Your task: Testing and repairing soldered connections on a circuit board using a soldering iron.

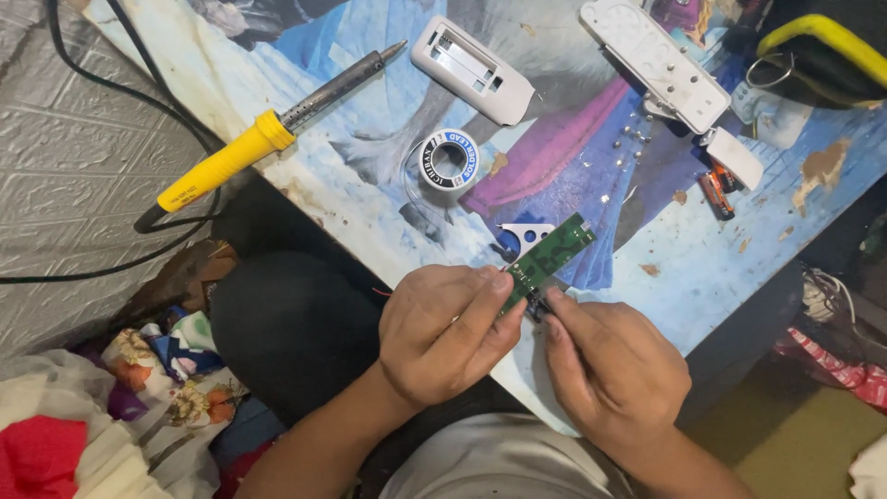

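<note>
Head view, looking down at a low table [739, 268] covered with a blue and purple picture sheet. The left hand [443, 333] is pinching the near end of a narrow green circuit board [547, 253] between thumb and forefinger, fingers closed on it. The right hand [614, 370] is meeting the same end from the other side, its fingertips [552, 305] closing together on a small dark part at the board's lower edge; what that part is cannot be told. The circuit board is being held tilted just above the near edge of the table, its far end pointing away from the person.

Places relative to the circuit board: a spool of solder wire [446, 160] is lying beyond it to the left; a soldering iron [268, 129] with a yellow handle is resting farther left, its cord hanging off the table; a white plastic battery cover [471, 69] is lying beyond the spool; a long white casing [656, 60] is lying beyond to the right, with small batteries [716, 194] near it; a small white plastic piece [522, 233] is lying just behind the board.
</note>
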